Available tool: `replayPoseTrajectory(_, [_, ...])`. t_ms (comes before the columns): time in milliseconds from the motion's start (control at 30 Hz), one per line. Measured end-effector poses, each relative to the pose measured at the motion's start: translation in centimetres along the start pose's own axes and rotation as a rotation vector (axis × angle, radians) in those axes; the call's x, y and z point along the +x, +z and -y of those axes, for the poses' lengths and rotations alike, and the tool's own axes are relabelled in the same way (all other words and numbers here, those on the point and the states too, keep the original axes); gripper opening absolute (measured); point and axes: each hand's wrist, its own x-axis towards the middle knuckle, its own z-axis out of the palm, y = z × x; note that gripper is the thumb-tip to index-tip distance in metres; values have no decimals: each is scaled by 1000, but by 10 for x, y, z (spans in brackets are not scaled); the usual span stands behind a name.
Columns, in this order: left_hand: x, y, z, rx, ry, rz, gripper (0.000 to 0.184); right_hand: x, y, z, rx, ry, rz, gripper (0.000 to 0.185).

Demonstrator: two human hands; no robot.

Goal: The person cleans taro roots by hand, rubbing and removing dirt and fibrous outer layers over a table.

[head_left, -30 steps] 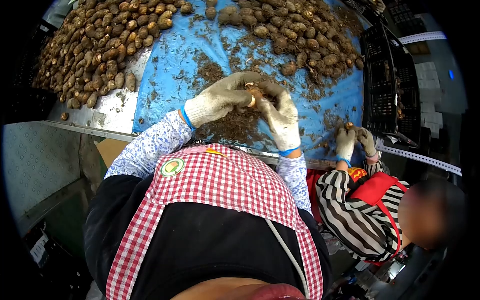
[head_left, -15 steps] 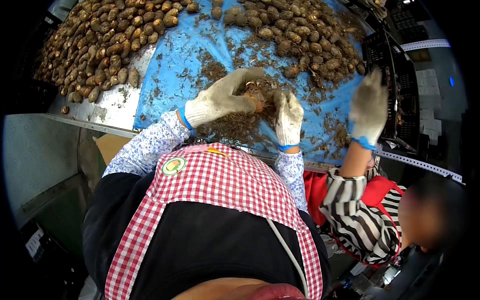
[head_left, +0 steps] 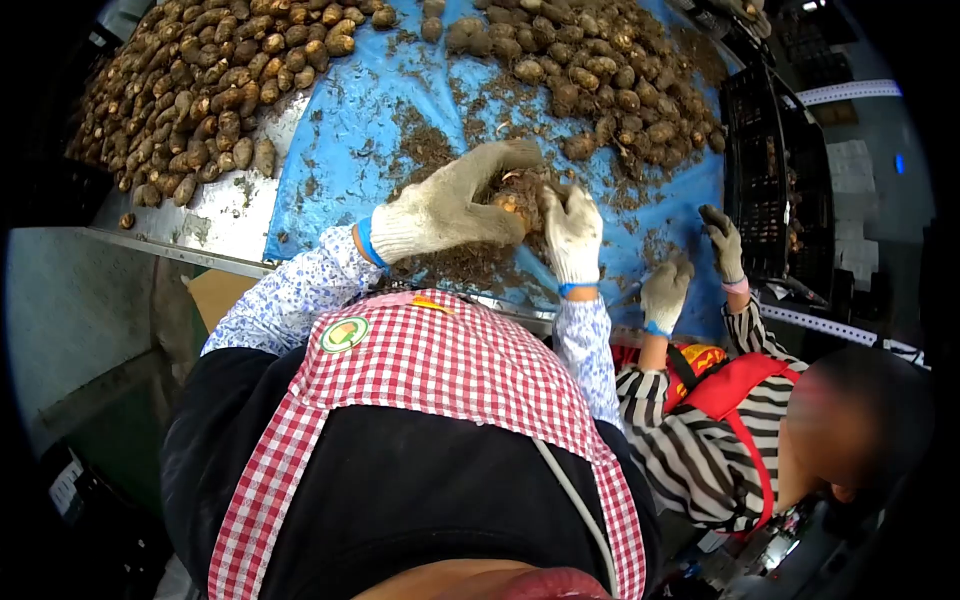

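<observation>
My left hand (head_left: 455,203), in a soiled white knit glove with a blue cuff, is wrapped round a taro corm (head_left: 513,203) from the left. The taro is brown and hairy, with a paler orange patch facing me. At its right side my right hand (head_left: 573,236), gloved the same way, has its fingers bent in against the root fibres; its fingertips are partly hidden. Both hands are just above the blue sheet (head_left: 345,130), where dark loose roots and soil (head_left: 465,255) lie under them.
A big heap of taros (head_left: 215,80) covers the metal table (head_left: 215,215) at left. Another heap of rootier taros (head_left: 620,90) is at back right. Black crates (head_left: 780,170) stand along the right side. A co-worker in striped sleeves (head_left: 665,450) has two gloved hands (head_left: 668,290) near the right edge.
My hands have shifted slightly and the taro is turned so more of its paler patch shows. The co-worker's raised hand has come down, and both their hands now show.
</observation>
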Motion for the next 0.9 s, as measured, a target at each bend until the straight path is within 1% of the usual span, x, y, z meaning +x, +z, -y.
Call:
replayPoseTrajectory(67, [-4,0,6,14,-7,-16,91,-7,-8,2,562,160,6,18])
replayPoseTrajectory(133, [0,-1,22,-6,-6,-13,93,-6,-21,29,714,90,94,22])
replayPoseTrajectory(200, [0,0,17,-6,-47,35,91,-4,-40,58,862,30,174,28])
replayPoseTrajectory(233, [-1,2,14,-8,-68,61,90,-4,-49,63,592,-130,181,26])
replayPoseTrajectory(267, [-1,4,11,-4,-100,73,89,-9,-49,72,781,84,212,23])
replayPoseTrajectory(333, [1,6,5,4,-159,82,85,-13,-38,66,805,97,156,15])
replayPoseTrajectory(367, [1,7,4,-34,-188,101,83,-13,-36,65,713,113,131,15])
replayPoseTrajectory(433, [1,6,1,-103,-249,141,79,-11,-29,63,534,144,77,15])
replayPoseTrajectory(467, [0,7,3,-75,-231,121,77,-9,-21,59,584,160,3,19])
replayPoseTrajectory(533, [-2,8,8,-18,-189,86,73,1,1,29,36,108,-99,25])
replayPoseTrajectory(567, [-5,6,-1,-53,-154,63,73,1,14,7,-105,-22,-217,31])
replayPoseTrajectory(600, [-4,4,-2,-15,-123,48,74,1,4,7,8,177,-6,23])
replayPoseTrajectory(667, [-4,-3,0,65,-61,-9,76,-15,35,-40,263,63,-152,29])
replayPoseTrajectory(700, [-4,-6,6,98,6,-42,82,-16,12,-14,470,93,-80,29])
replayPoseTrajectory(767, [-5,-8,6,76,-26,-52,83,-25,9,-22,450,44,31,20])
replayPoseTrajectory(800, [-4,-7,7,64,-39,-54,84,-29,6,-25,436,21,84,21])
replayPoseTrajectory(900, [-2,1,9,16,2,-35,85,-13,-37,31,378,-32,186,18])
